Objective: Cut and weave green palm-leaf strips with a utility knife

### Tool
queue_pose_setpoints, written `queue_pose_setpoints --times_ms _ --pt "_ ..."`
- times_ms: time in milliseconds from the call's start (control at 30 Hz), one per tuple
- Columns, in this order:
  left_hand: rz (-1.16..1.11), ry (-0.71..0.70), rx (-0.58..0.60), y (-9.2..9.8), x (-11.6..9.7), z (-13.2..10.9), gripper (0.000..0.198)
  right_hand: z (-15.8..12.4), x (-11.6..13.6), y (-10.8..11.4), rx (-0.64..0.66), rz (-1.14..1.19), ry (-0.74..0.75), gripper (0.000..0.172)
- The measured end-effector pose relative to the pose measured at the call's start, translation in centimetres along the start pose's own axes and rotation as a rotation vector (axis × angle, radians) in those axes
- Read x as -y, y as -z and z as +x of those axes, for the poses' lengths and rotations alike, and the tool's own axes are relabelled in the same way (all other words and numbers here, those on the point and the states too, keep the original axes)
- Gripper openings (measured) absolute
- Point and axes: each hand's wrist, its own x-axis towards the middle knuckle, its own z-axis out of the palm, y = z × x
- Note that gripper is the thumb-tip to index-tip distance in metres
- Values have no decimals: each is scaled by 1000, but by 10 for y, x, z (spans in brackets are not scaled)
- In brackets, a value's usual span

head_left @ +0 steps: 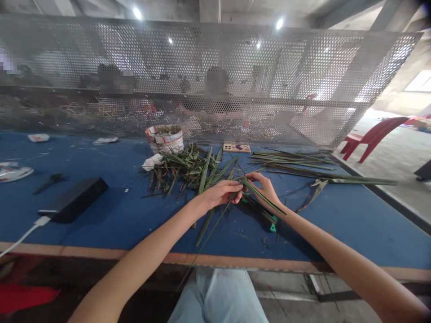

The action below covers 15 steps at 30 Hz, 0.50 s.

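My left hand and my right hand meet over the blue table, both pinched on a long green leaf strip that bends between them. One end of the strip trails down past the table's front edge. Just behind the hands lies a heap of cut green leaves. A green-handled tool lies on the table under my right wrist.
A bundle of long leaves lies at the right. A paper-wrapped bowl and a small flat box stand by the perforated metal screen. A black power bank with white cable is at left. Red chair beyond.
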Motion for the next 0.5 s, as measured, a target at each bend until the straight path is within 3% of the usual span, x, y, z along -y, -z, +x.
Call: queue_pose_setpoints --times_ms 100,200,267,333,400,500 --pt "6 -39 -6 4 -3 0 20 1 -5 2 61 -115 82 26" --pt "8 -102 -82 8 -13 -2 17 1 -1 7 104 -404 154 26" --pt "-34 -132 -168 11 -23 -4 15 -2 7 9 170 -639 129 32" --pt "-126 -169 -280 15 -32 -7 12 -5 14 11 322 -792 55 41" --pt "-188 -174 -359 19 -36 -9 11 -8 20 12 435 -868 33 45" --pt "-209 -113 -411 24 -32 -11 12 -11 23 12 488 -889 37 39"
